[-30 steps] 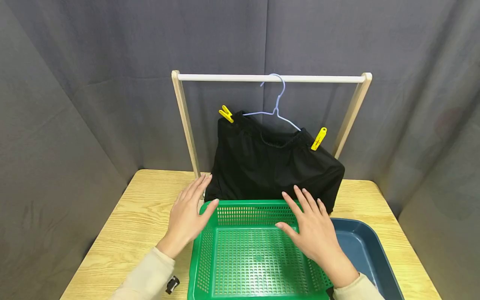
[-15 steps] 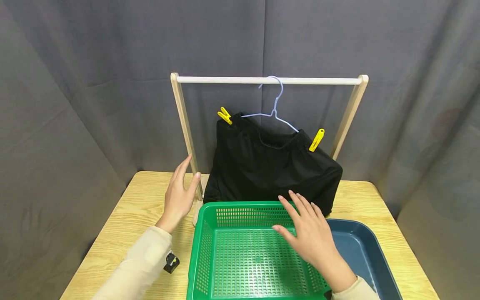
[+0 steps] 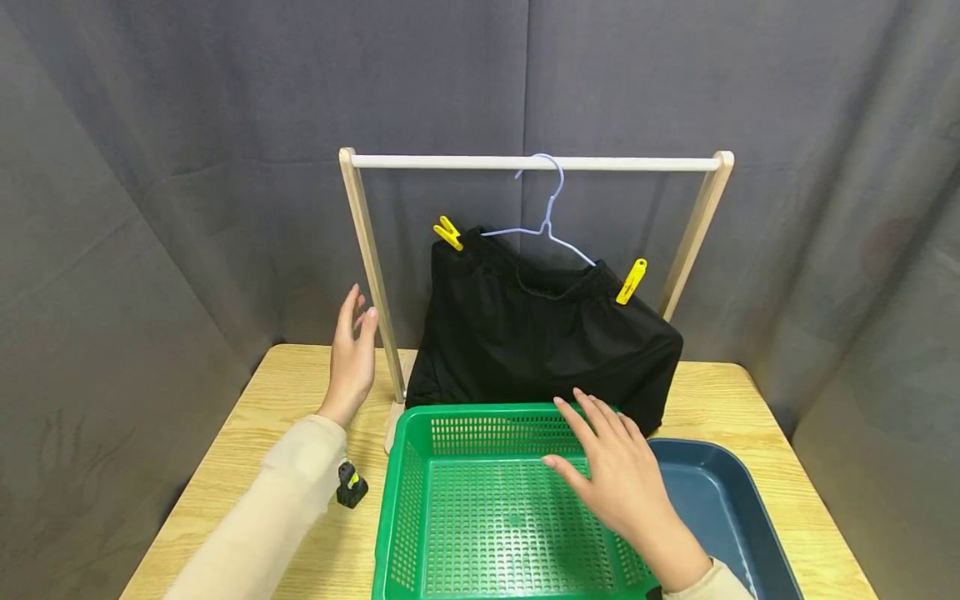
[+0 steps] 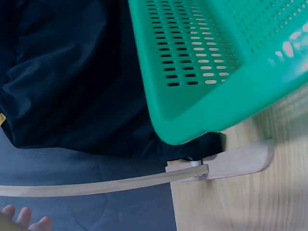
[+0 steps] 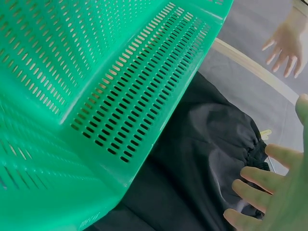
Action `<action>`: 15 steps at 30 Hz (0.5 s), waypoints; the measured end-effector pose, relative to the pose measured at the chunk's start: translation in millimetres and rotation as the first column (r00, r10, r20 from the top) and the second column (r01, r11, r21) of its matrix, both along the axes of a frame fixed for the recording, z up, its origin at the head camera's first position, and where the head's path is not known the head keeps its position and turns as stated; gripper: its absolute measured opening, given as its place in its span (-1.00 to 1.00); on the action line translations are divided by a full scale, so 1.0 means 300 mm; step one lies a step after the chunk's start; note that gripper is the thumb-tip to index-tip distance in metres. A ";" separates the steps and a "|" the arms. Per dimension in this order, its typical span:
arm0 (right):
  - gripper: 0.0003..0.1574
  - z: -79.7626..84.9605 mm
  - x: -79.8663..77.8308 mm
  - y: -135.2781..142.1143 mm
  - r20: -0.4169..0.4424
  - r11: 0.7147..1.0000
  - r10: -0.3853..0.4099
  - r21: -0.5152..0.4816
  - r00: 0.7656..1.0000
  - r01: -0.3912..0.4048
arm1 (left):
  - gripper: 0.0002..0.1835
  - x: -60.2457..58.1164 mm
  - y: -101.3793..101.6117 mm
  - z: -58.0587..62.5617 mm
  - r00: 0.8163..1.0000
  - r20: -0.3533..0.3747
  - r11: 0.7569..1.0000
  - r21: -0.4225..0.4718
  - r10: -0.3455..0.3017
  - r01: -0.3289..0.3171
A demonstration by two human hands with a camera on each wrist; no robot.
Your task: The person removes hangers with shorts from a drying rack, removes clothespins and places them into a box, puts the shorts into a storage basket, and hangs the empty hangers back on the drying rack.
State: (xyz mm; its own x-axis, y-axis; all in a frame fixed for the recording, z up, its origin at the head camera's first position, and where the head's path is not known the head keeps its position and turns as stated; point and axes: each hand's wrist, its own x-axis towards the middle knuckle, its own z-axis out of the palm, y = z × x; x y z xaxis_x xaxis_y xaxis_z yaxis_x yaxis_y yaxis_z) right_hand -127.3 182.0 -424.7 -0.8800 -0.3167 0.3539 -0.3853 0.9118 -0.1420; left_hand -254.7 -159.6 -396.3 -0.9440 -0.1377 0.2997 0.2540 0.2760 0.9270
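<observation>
Black shorts [image 3: 547, 342] hang from a pale lilac hanger [image 3: 550, 225] hooked over the rack's white bar [image 3: 450, 162]. Two yellow clothespins stick up at the waistband, a left clothespin [image 3: 448, 233] and a right clothespin [image 3: 632, 281]. My left hand [image 3: 352, 358] is raised beside the rack's left post [image 3: 372, 267], holding nothing, its fingers relaxed. My right hand [image 3: 618, 475], fingers spread, hovers over the right part of a green basket [image 3: 405, 492]; it grips nothing. In the right wrist view its fingers [image 5: 260, 180] appear in front of the shorts.
The perforated green basket stands in front of the shorts and hides their lower edge. A dark blue tray [image 3: 708, 500] lies right of it. Grey curtains [image 3: 225, 167] surround the wooden table [image 3: 247, 425]. The rack's wooden foot [image 4: 240, 160] sits by the basket's corner.
My left hand has moved left and up, from beside the basket's left corner to outside the rack's left post. The right hand, shorts and basket stay nearly in place; the view shifts slightly.
</observation>
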 end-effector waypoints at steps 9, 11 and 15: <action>-0.09 0.000 0.008 -0.010 -0.002 1.000 0.011 -0.020 1.000 -0.011 | -0.37 -0.081 -0.012 0.024 0.999 0.045 0.990 0.138 -0.021 0.014; -0.09 0.001 0.008 -0.012 -0.008 1.000 0.015 -0.023 1.000 -0.015 | -0.37 -0.089 -0.017 0.038 0.997 0.059 0.989 0.144 -0.039 0.030; -0.11 0.002 0.009 -0.016 -0.024 0.999 0.022 -0.030 0.999 -0.022 | -0.39 -0.083 -0.021 0.088 0.993 0.072 0.985 0.152 -0.096 0.084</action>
State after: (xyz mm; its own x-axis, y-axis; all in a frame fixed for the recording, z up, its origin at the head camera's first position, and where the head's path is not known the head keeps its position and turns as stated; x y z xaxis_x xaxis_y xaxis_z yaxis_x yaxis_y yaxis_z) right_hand -124.7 177.1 -424.3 -0.8643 -0.3248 0.3841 -0.4087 0.8985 -0.1599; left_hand -279.7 -166.0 -369.9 -0.9744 -0.0882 0.2070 0.1967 0.1133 0.9739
